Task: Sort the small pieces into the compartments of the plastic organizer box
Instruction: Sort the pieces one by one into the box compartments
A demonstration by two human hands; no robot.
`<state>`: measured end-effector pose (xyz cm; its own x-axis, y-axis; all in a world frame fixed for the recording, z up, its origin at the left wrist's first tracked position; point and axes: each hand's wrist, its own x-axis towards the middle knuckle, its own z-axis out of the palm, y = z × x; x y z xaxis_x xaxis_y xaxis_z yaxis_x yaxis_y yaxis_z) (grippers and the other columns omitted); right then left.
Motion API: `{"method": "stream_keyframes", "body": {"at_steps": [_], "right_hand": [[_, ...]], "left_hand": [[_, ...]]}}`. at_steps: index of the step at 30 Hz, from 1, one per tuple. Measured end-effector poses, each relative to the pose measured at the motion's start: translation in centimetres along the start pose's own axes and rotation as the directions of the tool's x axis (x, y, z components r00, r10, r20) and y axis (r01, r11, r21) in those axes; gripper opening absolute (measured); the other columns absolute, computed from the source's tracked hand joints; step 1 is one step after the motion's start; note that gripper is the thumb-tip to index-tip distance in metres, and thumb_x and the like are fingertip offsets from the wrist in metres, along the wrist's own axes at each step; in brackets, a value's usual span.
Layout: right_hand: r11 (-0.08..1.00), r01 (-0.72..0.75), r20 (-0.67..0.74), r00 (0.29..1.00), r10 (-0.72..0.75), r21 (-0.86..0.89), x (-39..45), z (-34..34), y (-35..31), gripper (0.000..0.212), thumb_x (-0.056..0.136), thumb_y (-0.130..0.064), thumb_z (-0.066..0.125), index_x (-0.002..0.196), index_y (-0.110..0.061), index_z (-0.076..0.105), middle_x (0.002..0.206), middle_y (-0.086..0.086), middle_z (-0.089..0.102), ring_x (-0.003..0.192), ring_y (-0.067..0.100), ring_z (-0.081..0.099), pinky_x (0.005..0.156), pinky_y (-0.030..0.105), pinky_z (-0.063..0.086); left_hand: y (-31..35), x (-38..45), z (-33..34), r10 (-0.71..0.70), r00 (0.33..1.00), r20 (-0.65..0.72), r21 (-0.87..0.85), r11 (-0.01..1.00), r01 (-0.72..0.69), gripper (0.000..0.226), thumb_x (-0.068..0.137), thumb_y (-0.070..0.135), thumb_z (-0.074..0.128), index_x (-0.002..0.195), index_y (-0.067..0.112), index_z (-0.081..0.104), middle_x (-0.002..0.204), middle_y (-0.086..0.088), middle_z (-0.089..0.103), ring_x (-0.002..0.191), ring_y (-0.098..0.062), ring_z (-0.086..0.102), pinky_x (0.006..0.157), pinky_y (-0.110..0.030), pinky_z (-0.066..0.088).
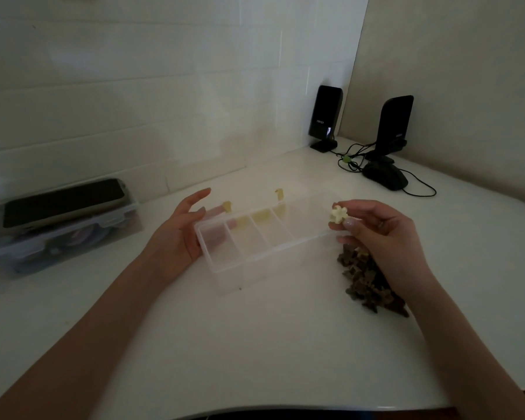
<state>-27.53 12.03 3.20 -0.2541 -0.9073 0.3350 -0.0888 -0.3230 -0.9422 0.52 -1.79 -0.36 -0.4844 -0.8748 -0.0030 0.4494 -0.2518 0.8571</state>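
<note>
A clear plastic organizer box [225, 269] with several compartments lies open in the middle of the white table, its lid folded back with yellow latches [280, 194]. My left hand [181, 234] rests against the box's left end, fingers apart, steadying it. My right hand [382, 234] hovers just off the box's right end and pinches a small cream flower-shaped piece [337, 214] between thumb and fingers. A pile of dark brown small pieces [367, 281] lies on the table under my right wrist, partly hidden by it.
A clear storage bin [58, 237] with a dark flat device on its lid sits at the left by the wall. Two black speakers [325, 116] [393, 128], a black mouse [385, 175] and cables occupy the back right corner. The table's front edge curves near me.
</note>
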Motion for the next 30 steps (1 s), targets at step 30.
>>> {"method": "stream_keyframes", "body": {"at_steps": [30], "right_hand": [[0.279,-0.216,-0.18,0.972,0.148,-0.936,-1.3,-1.8,0.3,0.024,0.09,-0.035,0.057,0.114,-0.036,0.059,0.115,-0.007,0.064,0.112,0.02,0.052,0.096,0.042,0.03]], "left_hand": [[0.2,-0.4,0.1,0.045,0.994,-0.104,-0.003,0.999,-0.046,0.036,0.093,0.003,0.043,0.118,0.022,0.061,0.118,-0.015,0.068,0.093,-0.032,0.071,0.086,-0.047,0.053]]}}
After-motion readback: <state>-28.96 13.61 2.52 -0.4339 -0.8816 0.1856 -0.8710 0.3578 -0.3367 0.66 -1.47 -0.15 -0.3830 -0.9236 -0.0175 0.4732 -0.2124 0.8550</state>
